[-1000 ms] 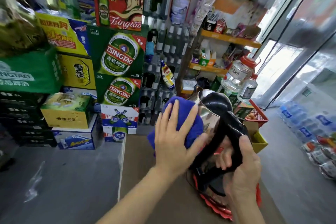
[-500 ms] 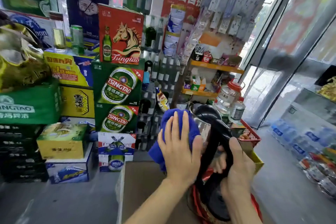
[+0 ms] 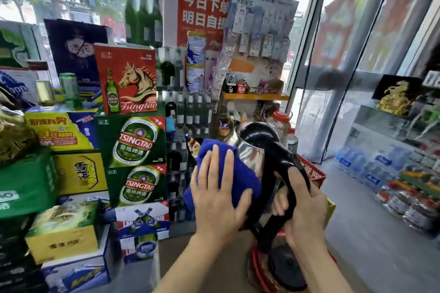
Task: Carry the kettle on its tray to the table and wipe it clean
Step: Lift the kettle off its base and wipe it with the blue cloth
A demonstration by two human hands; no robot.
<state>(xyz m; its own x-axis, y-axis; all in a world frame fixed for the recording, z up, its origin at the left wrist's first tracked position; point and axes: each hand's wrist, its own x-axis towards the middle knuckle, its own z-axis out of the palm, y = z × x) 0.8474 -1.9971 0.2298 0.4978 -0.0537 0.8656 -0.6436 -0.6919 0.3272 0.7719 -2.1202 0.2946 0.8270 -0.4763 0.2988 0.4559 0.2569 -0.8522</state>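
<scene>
A steel kettle (image 3: 252,153) with a black lid and black handle is held up, tilted, above a red tray (image 3: 258,266) on the brown table (image 3: 214,269). A black round base (image 3: 285,266) lies on the tray. My left hand (image 3: 217,194) presses a blue cloth (image 3: 240,176) flat against the kettle's left side. My right hand (image 3: 302,204) is wrapped around the black handle.
Stacked beer cartons (image 3: 138,140) and bottles (image 3: 188,112) stand beyond the table to the left. A shelf (image 3: 254,96) of small goods is behind the kettle, a red basket (image 3: 312,171) to its right. Glass doors (image 3: 357,54) and packs of bottled water (image 3: 381,169) fill the right side.
The view has tilted upward, so the hands and kettle sit lower in the frame. My left hand has slid the cloth slightly on the kettle's side. The right grip is unchanged.
</scene>
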